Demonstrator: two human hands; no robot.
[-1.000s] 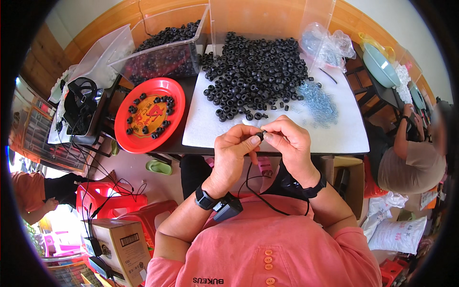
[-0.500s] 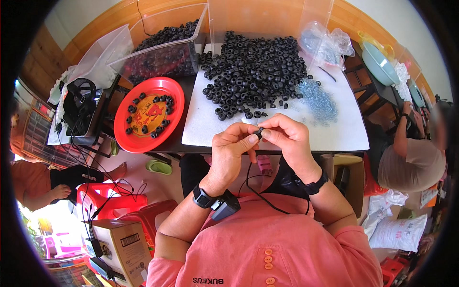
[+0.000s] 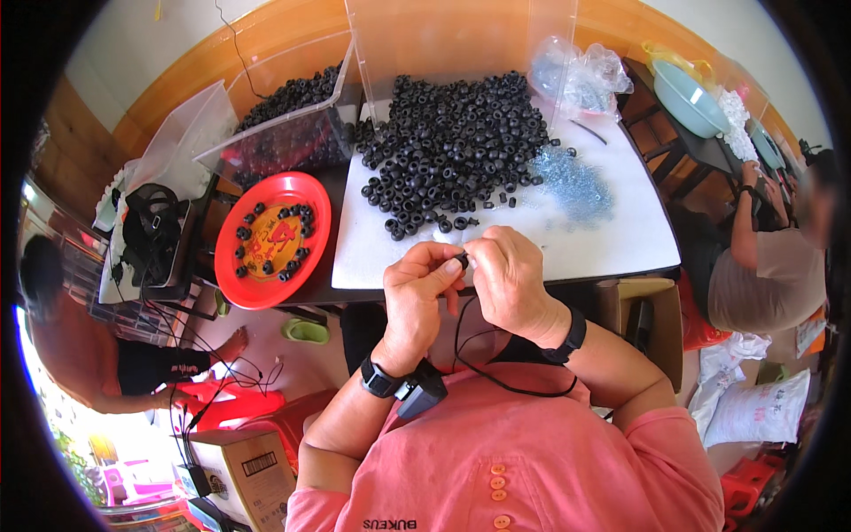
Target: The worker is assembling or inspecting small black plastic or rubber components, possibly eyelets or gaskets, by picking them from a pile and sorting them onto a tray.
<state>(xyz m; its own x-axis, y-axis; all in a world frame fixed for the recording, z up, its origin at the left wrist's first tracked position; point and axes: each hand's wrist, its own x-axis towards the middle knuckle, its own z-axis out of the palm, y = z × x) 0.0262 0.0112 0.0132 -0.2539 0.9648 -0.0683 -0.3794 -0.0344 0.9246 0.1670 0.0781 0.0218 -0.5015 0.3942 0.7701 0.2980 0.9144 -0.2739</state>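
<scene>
Just past the table's near edge, my left hand (image 3: 417,291) pinches a small black plastic cord lock (image 3: 462,260) between thumb and fingertips. My right hand (image 3: 509,282) closes on the same piece from the other side, its fingers covering much of it. Beyond my hands, a heap of round black hollow cord lock pieces (image 3: 456,133) spreads over a white foam mat (image 3: 363,264). To its right lies a loose pile of tiny bluish-silver pieces (image 3: 578,188), which look like springs. A red plate (image 3: 233,277) on the left holds several black pieces around its patterned centre.
A clear bin (image 3: 288,149) full of black pieces stands at the back left. Clear plastic bags (image 3: 581,78) lie at the back right, near a pale blue basin (image 3: 687,102) on another table. People are on both sides. A black cable (image 3: 519,387) hangs below my hands.
My right hand has rolled over, its back now facing up and its fingers hiding more of the piece. The whole view has shifted slightly. The person at the left has leaned over.
</scene>
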